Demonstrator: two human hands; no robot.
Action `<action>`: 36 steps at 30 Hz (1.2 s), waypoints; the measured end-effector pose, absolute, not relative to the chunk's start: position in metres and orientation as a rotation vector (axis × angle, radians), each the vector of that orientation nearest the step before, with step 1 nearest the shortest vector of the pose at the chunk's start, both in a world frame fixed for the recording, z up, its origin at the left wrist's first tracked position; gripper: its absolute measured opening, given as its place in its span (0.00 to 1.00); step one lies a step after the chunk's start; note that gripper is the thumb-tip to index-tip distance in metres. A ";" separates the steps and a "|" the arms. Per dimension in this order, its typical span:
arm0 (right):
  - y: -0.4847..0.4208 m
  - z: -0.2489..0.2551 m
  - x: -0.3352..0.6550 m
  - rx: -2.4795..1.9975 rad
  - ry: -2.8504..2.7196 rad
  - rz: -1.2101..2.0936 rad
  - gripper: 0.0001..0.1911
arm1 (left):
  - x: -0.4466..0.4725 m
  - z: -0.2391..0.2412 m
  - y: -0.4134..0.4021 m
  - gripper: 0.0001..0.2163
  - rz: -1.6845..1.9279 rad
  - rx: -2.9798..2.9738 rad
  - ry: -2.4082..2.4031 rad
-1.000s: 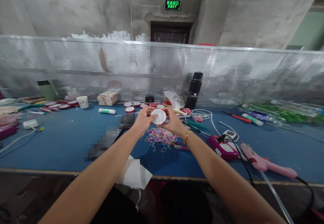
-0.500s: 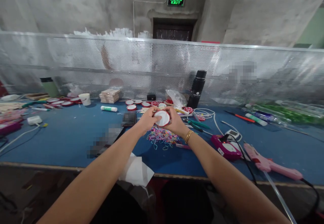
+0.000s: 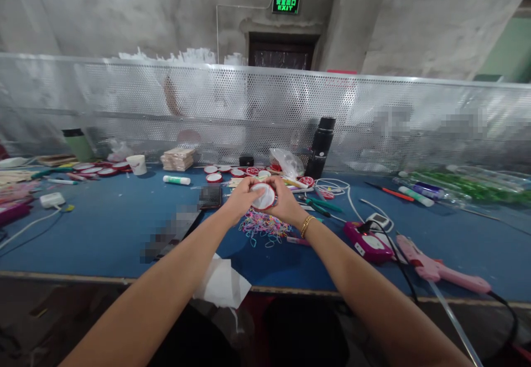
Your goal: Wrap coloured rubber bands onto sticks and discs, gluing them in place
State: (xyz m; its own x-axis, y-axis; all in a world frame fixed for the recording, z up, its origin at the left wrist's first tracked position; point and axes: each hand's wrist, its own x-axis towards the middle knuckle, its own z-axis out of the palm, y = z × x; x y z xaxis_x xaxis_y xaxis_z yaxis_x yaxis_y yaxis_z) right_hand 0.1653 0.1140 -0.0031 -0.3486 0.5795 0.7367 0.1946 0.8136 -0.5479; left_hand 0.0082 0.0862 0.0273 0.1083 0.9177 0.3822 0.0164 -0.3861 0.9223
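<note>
Between my two hands is a round white disc with a red rim (image 3: 264, 197), held above the table. My left hand (image 3: 241, 197) grips its left side, with the thumb lying on the white face. On the right edge, my right hand (image 3: 285, 200) has its fingers wrapped round the disc; a gold bracelet (image 3: 307, 225) is on that wrist. Just below the hands lies a pile of small multicoloured rubber bands (image 3: 265, 227). Similar red-rimmed discs (image 3: 214, 178) lie behind the hands.
A black thermos (image 3: 321, 148) stands at the back. To the right are green-handled pliers (image 3: 319, 206), a purple power strip (image 3: 368, 242) and a pink glue gun (image 3: 440, 267). A phone (image 3: 174, 234), glue stick (image 3: 176, 180) and paper cup (image 3: 137, 164) sit left. White paper (image 3: 226, 284) hangs over the front edge.
The disc has tilted slightly in my hands, and both hands keep hold of it. The whole view has shifted a little; the things on the table stay in place.
</note>
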 end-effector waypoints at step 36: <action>0.112 -0.003 0.160 -0.624 -1.901 0.401 0.32 | 0.010 0.030 0.082 0.13 1.419 1.557 0.845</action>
